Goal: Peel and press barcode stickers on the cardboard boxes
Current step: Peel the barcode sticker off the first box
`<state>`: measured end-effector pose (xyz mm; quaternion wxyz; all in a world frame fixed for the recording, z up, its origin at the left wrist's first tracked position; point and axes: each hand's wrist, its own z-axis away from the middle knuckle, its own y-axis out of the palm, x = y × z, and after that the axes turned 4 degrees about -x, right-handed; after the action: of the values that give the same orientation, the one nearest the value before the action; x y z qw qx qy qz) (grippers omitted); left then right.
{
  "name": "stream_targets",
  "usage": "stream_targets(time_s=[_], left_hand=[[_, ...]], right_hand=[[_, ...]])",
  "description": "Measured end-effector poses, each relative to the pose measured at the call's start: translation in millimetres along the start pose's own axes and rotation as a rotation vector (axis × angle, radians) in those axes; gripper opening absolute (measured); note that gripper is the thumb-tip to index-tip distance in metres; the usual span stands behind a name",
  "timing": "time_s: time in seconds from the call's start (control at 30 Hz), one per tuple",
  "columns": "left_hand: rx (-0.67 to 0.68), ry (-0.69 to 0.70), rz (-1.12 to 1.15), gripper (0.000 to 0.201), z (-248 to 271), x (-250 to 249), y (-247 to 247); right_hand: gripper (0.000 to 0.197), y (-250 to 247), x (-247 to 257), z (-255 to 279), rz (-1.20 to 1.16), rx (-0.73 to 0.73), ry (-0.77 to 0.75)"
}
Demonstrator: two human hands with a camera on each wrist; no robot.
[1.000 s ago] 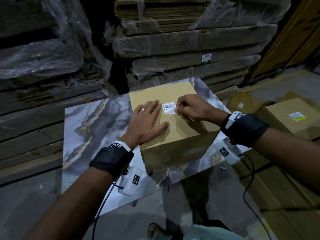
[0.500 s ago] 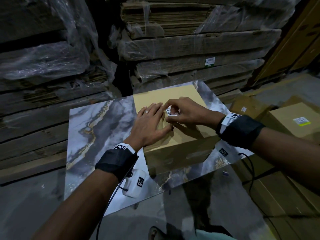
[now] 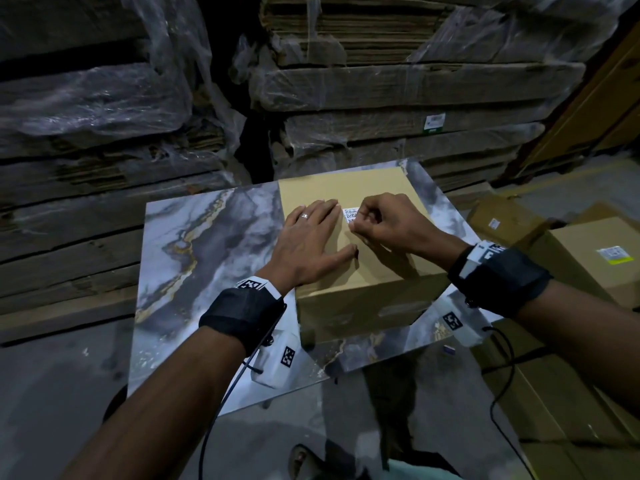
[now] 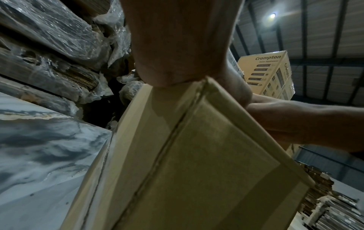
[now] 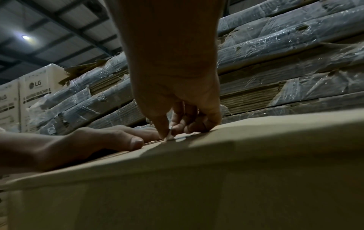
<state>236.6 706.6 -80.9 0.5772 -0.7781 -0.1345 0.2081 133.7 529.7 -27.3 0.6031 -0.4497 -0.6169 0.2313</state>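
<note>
A tan cardboard box (image 3: 353,282) stands on the marble-patterned table (image 3: 194,258). A white barcode sticker (image 3: 349,214) lies on the box top. My left hand (image 3: 311,237) rests flat on the top, fingers straight, just left of the sticker. My right hand (image 3: 381,223) is curled, with thumb and index tips together on the sticker's right edge. In the right wrist view the right hand (image 5: 169,135) pinches at the sticker (image 5: 180,139) on the box (image 5: 197,179), with the left hand (image 5: 88,140) flat beside it. The left wrist view shows my left palm (image 4: 181,46) on the box (image 4: 197,155).
Plastic-wrapped stacks of flattened cardboard (image 3: 381,91) rise right behind the table. More boxes with labels (image 3: 602,258) sit low on the right. A Crompton carton (image 4: 269,71) and LG cartons (image 5: 35,93) stand further off. A sandalled foot (image 3: 301,459) shows below the table.
My right hand moved left over the sticker, then drew back right, so the sticker's left part shows again. The left hand has stayed flat on the box.
</note>
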Motion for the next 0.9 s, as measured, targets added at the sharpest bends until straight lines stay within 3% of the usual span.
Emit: stream_targets(time_s=[0.27, 0.6, 0.9], left_hand=[[-0.021, -0.005, 0.011, 0.096, 1.0, -2.0, -2.3], [-0.038, -0.022, -0.006, 0.093, -0.1, -3.7, -1.2], [-0.044, -0.026, -0.001, 0.094, -0.4, -4.9, -0.6]], right_hand=[[0.019, 16.0, -5.8, 19.9, -0.085, -0.234, 0.013], [0.018, 22.7, -1.0, 25.9, -0.127, -0.360, 0.050], [0.018, 31.7, -6.0, 30.1, -0.053, -0.401, -0.003]])
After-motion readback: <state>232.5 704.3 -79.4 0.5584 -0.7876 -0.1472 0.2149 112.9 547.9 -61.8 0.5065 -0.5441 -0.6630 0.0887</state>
